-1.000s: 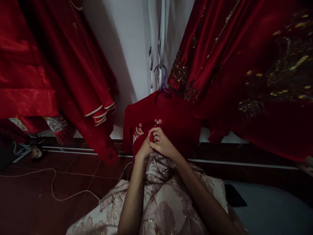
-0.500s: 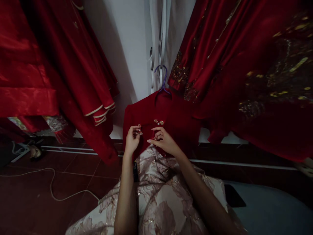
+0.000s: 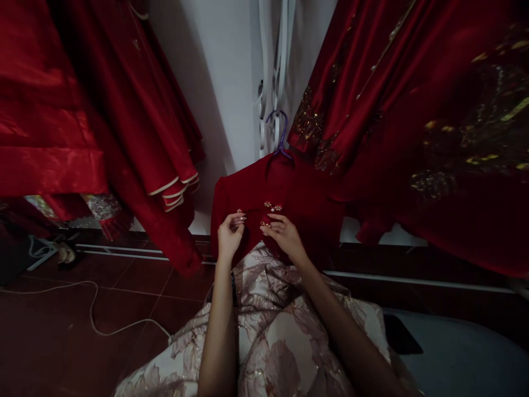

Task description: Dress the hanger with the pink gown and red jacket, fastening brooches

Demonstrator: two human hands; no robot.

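Note:
A small dark red garment hangs on a purple hanger against the white wall, with a jewelled clasp on its front. My left hand pinches the fabric at a second small clasp on the garment's left side. My right hand grips the front flap just below the middle clasp. Both forearms reach up over a pale floral brocade skirt that spreads below.
Long red satin gowns hang at the left, red gowns with gold embroidery at the right. A white cable trails over the dark red tiled floor. A grey cushioned seat with a dark phone lies at lower right.
My hands, joined at the garment's front a second ago, have moved apart and upward; the left hand now holds the fabric by the left clasp. The view has shifted slightly.

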